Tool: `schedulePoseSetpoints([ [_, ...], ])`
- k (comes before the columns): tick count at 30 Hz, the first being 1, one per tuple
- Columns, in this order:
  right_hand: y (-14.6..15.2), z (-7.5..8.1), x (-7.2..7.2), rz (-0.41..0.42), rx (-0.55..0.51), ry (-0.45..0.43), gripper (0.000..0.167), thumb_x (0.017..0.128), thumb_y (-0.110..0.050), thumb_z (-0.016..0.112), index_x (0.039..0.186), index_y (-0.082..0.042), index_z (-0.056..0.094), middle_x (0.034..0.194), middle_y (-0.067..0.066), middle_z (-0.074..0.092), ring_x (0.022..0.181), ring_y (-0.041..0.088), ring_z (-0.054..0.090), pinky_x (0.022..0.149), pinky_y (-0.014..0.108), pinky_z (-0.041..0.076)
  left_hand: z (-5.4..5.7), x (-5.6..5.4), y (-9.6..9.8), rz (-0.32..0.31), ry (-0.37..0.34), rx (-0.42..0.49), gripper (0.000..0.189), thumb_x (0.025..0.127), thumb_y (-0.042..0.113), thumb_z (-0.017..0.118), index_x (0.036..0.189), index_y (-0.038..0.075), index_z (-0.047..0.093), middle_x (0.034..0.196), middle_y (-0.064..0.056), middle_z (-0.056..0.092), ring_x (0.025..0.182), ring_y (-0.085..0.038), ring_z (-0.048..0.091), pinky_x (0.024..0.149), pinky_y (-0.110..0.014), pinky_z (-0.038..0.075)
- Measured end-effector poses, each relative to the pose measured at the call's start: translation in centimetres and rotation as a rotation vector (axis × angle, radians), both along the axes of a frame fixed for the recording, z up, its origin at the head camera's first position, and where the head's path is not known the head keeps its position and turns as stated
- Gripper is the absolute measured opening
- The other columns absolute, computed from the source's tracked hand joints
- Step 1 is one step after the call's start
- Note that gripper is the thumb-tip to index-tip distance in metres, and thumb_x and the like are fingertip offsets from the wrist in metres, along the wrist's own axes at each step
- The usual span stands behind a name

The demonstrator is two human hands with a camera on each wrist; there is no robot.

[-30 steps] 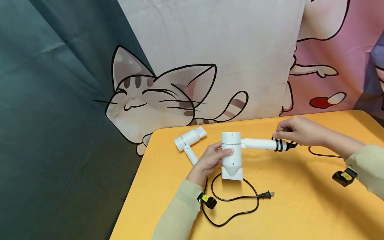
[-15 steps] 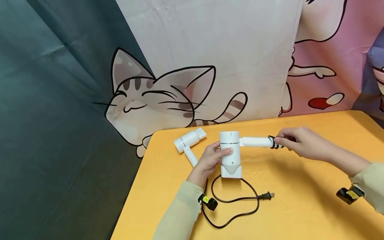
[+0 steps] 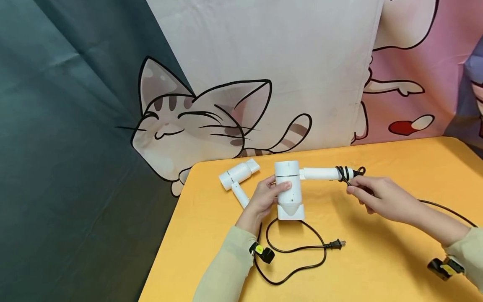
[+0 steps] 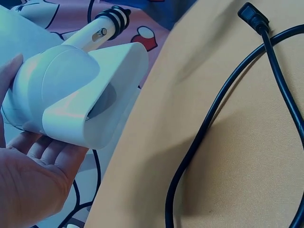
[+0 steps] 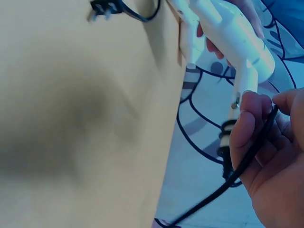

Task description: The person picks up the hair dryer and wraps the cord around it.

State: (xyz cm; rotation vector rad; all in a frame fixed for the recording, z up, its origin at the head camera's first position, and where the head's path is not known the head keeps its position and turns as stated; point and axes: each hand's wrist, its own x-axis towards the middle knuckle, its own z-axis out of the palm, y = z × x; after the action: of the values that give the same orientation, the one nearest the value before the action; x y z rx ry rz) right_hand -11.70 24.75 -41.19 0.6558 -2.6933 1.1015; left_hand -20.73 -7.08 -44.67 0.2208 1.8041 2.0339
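My left hand (image 3: 262,199) grips the barrel of a white hair dryer (image 3: 289,191) above the table, thumb across its front. The nozzle points toward me, and the handle (image 3: 320,173) stretches sideways to the right. Several turns of black power cord (image 3: 342,174) circle the handle near its end. Just below that end, my right hand (image 3: 383,197) pinches the cord between thumb and fingers. In the right wrist view, the cord's free length (image 5: 199,206) runs across the palm and trails away. Seen from the left wrist, the nozzle (image 4: 102,102) shows its wide slot.
A second white hair dryer (image 3: 238,174) lies on the yellow table (image 3: 377,268) at the back left, its handle partly behind my left hand. A loose black cord with a plug (image 3: 334,244) curls in front. A printed cat backdrop (image 3: 211,113) stands behind the table.
My right hand has swung from above the handle's end to below it, drawing the cord around the handle. The held hair dryer has shifted slightly left and up; my left hand keeps its grip.
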Motion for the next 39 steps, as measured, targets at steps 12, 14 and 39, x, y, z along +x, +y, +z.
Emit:
schedulePoseSetpoints([
  [12, -0.8, -3.0, 1.4, 0.001, -0.072, 0.022, 0.025, 0.109, -0.006, 0.06, 0.094, -0.025, 0.062, 0.064, -0.019, 0.05, 0.053, 0.001, 0.05, 0.047, 0.024, 0.043, -0.1, 0.1, -0.1, 0.003, -0.002, 0.018, 0.047, 0.097, 0.016, 0.073, 0.141, 0.0, 0.065, 0.112, -0.012, 0.078, 0.089, -0.016, 0.075, 0.069, -0.027, 0.062],
  [14, -1.1, -3.4, 1.5, -0.001, -0.066, 0.039, 0.025, 0.109, -0.006, 0.06, 0.094, -0.026, 0.061, 0.065, -0.02, 0.05, 0.055, 0.0, 0.049, 0.048, 0.023, 0.042, -0.1, 0.2, -0.1, -0.001, -0.004, 0.022, 0.047, 0.097, 0.016, 0.073, 0.141, 0.0, 0.065, 0.112, -0.011, 0.078, 0.089, -0.017, 0.075, 0.07, -0.027, 0.063],
  [39, -1.3, -5.5, 0.8, 0.021, 0.149, 0.35, 0.024, 0.094, 0.002, 0.075, 0.114, -0.013, 0.077, 0.091, -0.016, 0.069, 0.079, -0.006, 0.057, 0.066, 0.027, 0.055, -0.3, 0.9, 1.1, 0.004, -0.041, 0.074, 0.046, 0.097, 0.019, 0.072, 0.14, 0.0, 0.067, 0.106, -0.007, 0.078, 0.086, -0.015, 0.074, 0.066, -0.024, 0.06],
])
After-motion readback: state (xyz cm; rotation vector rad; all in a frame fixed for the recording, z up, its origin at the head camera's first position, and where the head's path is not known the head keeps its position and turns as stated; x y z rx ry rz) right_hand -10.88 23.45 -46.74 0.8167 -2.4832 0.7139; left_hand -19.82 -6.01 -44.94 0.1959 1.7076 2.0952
